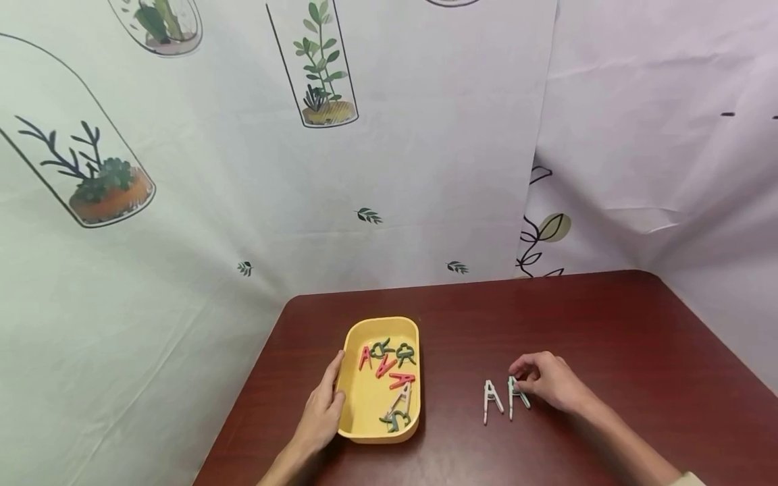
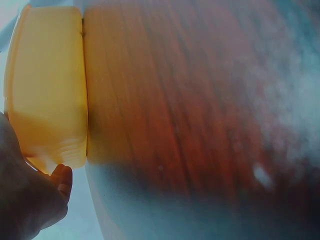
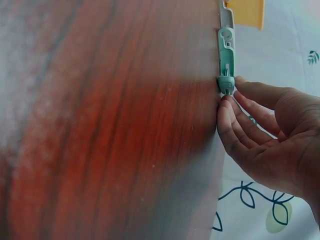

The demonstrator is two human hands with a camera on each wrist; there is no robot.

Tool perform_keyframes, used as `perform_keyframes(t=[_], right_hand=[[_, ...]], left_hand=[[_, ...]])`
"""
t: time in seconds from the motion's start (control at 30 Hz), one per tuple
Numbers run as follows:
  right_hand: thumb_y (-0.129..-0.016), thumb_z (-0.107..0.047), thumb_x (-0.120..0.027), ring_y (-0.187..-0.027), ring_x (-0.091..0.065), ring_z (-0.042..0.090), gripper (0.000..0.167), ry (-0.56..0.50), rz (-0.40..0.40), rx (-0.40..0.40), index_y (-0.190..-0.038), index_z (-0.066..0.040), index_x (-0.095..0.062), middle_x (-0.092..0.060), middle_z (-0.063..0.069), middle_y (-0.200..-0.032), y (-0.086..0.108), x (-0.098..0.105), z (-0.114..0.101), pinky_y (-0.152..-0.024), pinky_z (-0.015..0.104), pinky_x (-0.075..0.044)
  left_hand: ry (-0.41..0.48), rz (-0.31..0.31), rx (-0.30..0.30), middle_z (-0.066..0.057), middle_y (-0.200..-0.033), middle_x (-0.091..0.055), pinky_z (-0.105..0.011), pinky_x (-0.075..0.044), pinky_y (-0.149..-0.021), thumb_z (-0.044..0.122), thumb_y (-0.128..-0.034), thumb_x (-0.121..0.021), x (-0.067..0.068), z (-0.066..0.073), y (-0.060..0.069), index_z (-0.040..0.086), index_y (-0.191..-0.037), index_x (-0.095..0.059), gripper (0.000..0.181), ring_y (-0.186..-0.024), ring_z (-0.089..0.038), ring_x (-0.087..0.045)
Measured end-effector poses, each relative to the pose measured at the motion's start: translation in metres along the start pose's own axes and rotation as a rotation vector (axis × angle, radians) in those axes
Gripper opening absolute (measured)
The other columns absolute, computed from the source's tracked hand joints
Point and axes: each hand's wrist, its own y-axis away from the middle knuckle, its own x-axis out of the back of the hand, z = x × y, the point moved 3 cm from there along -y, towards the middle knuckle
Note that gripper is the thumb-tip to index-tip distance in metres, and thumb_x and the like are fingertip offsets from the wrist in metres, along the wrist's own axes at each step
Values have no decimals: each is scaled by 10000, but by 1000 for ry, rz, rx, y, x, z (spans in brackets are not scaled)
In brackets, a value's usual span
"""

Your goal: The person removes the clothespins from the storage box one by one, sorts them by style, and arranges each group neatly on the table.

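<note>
My left hand [image 1: 321,412] holds the left wall of a shallow yellow tray [image 1: 343,425], its fingers along the outside and the thumb by the rim. Inside the tray lie pink-red clothespins [image 1: 402,380], several dark green clips [image 1: 404,353] and a pale clothespin [image 1: 401,397]. Over to the right, my right hand [image 1: 550,381] has thumb and forefinger at the top end of a mint-green clothespin [image 3: 226,60], which lies on the table. Just left of it, apart, lies a white clothespin [image 1: 491,399], turned the same way.
A dark red-brown wooden table [image 1: 462,337] bears everything, with rounded far corners. Pale cloth [image 1: 425,169] printed with potted plants and leaves hangs behind it and at both sides.
</note>
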Motion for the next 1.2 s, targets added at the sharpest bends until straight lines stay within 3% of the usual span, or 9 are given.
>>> perform_keyframes(t=[0.2, 0.43, 0.63, 0.77, 0.9, 1.1, 1.2], right_hand=[[-886, -100, -837, -671, -571, 40, 143, 34, 25, 4, -1007, -55, -775, -723, -56, -845, 0, -1, -2, -614, 270, -466], [-911, -112, -818, -714, -579, 61, 236, 127, 127, -3, -1128, -35, -765, -664, -77, -837, -6, -3, -16, -652, 281, -482], [-920, -63, -809, -742, -572, 51, 270, 120, 221, 105, -1184, -47, -757, -667, -37, -918, -18, -6, -37, -665, 274, -502], [-945, -99, -799, -909, -686, 164, 344, 88, 193, 162, -1283, -78, -737, -743, 66, -1173, -29, -13, -50, -773, 355, -558], [-965, -129, -785, -1122, -697, 307, 429, 63, 142, 177, -1382, -82, -695, -702, 118, -1362, -41, -21, -59, -920, 516, -559], [-998, -117, -740, -916, -602, 152, 440, 19, 50, 200, -1433, -110, -673, -693, 74, -1380, -60, -38, -73, -920, 478, -515], [-997, -93, -735, -1076, -665, 192, 426, -11, 5, 235, -1420, -106, -684, -697, 74, -1379, -71, -50, -79, -993, 489, -520]], left_hand=[[-11, 3, -4, -115, -1668, -420, -136, -307, -1103, -123, -948, -518, 1, -1, 2, 70, -1658, -352, 755, -1463, -274, -460], [4, 11, -29, -145, -1657, -429, -64, -244, -1073, -141, -934, -517, 1, 0, 1, 35, -1646, -362, 750, -1458, -304, -462], [5, 13, -31, -144, -1659, -425, -49, -225, -1070, -142, -934, -513, 1, -1, 1, 43, -1649, -358, 754, -1464, -310, -450], [10, 11, -30, -152, -1663, -418, -46, -212, -1073, -149, -936, -513, 1, -1, 1, 37, -1649, -355, 754, -1472, -314, -438], [13, 5, -25, -150, -1667, -412, -48, -216, -1072, -145, -941, -510, 1, -1, 1, 36, -1651, -348, 751, -1475, -310, -434], [11, 3, -19, -146, -1668, -411, -45, -215, -1069, -133, -942, -508, 0, -1, 1, 41, -1653, -347, 749, -1476, -301, -433], [9, 3, -16, -143, -1668, -411, -43, -211, -1069, -133, -943, -507, 0, -1, 1, 42, -1654, -347, 749, -1477, -302, -433]])
